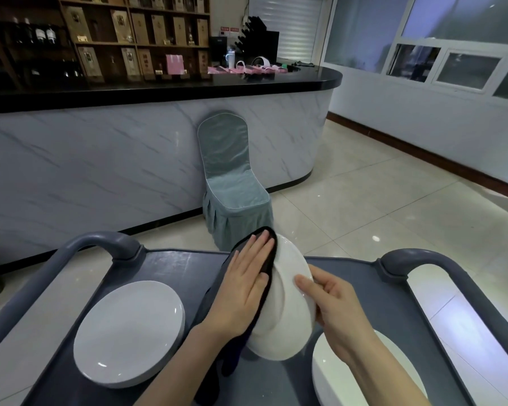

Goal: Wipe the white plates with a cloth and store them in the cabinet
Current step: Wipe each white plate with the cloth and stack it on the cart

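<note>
Head view: pressing a dark cloth (211, 294) flat onto the tilted white plate (288, 315) with the left grip (244, 291), fingers straight and together. Clamping that plate's rim with the right grip (335, 312), thumb on the near face, above the grey cart (173, 265). On the cart: a plate stack (126, 332) at left, a further plate (335, 376) at right, under the right wrist. Beyond the cart, a covered chair (232, 186)

right plate (332, 379) cut off below, cloth (210, 297) seemingly half hidden
</note>
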Available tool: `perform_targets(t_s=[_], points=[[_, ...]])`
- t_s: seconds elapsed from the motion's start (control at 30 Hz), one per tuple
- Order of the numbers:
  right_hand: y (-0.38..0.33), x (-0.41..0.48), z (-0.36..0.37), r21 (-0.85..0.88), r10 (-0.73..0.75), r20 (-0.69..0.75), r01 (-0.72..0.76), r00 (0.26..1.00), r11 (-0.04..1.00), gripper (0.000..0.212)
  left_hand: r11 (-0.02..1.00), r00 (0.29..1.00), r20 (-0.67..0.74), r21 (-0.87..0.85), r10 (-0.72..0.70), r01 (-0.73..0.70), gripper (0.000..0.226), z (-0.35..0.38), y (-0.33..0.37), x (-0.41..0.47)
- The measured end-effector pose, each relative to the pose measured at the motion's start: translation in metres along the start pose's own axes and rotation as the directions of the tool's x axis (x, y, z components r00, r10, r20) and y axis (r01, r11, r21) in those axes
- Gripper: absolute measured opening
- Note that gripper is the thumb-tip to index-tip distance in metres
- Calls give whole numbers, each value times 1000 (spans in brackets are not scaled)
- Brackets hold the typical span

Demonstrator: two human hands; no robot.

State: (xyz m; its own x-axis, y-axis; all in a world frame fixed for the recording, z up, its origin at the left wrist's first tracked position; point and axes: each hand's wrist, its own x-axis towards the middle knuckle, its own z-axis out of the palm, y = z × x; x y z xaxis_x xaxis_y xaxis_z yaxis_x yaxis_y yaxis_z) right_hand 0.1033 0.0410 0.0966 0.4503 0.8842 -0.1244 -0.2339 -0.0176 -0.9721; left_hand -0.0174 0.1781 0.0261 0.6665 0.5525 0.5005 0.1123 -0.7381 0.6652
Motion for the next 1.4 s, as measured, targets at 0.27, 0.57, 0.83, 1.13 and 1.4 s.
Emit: perform_targets(t_s=[0.27,0.57,0.83,1.13,1.4], points=[[-3,11,-17,210,64,-124,-37,990,977,21,890,942,-105,-374,-320,261,60,28,6,-55],[5,30,-10,453,188,-350,-10,917,891,23,981,987,-19,-119,-157,154,59,51,23,-64],[-1,27,-8,478,162,-360,32,919,878,21,999,999,-10,41,-32,32,62,46,37,-61],[23,9,31,248,91,-386,8,918,969,24,984,981,133,-87,-144,157,57,31,41,-8],[18,8,28,212,52,-292,12,955,977,29,999,996,80,-39,-27,30,72,37,30,-38]])
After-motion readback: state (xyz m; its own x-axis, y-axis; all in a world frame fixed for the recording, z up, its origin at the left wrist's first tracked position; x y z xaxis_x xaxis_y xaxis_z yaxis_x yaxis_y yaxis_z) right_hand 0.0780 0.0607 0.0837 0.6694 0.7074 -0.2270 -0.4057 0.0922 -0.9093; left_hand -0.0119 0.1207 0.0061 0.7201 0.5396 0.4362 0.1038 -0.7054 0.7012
